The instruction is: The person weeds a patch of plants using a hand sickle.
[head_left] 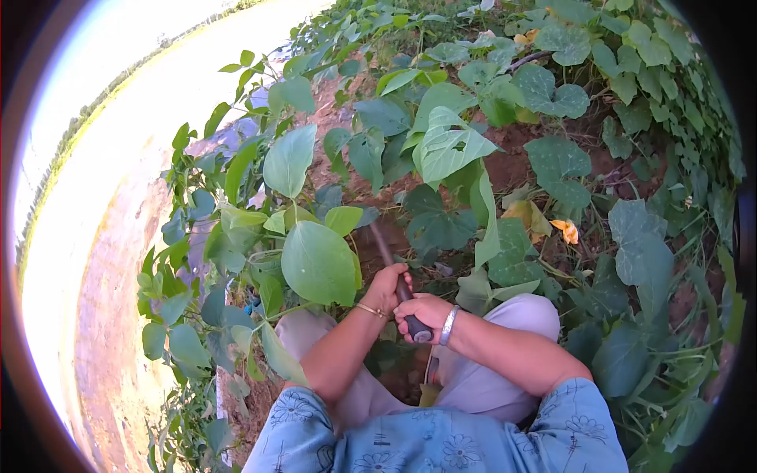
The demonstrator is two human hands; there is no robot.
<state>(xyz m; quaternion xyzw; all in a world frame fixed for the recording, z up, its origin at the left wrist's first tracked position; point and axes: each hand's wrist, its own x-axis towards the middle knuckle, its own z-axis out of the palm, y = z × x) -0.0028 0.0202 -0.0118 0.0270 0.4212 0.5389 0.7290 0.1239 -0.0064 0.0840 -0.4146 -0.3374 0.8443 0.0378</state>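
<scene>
Both hands hold a long tool with a thick dark handle [404,296] and a thinner brownish shaft. It slants up and to the left, and its far end goes out of sight among leaves and soil, so its kind does not show. My left hand [385,288] is closed round the upper part of the handle. Lower down, my right hand [424,314] wraps the handle near its rounded butt end. A large green leaf [319,264] hangs just left of my left hand. My knees in light trousers [520,331] are bent on either side of the hands.
Tall leafy plants [229,236] stand close on the left. Broad-leaved vines [564,169] with an orange flower [565,231] spread on the right. Reddish soil [327,110] shows between them. A bright, pale strip of ground [118,260] lies at far left.
</scene>
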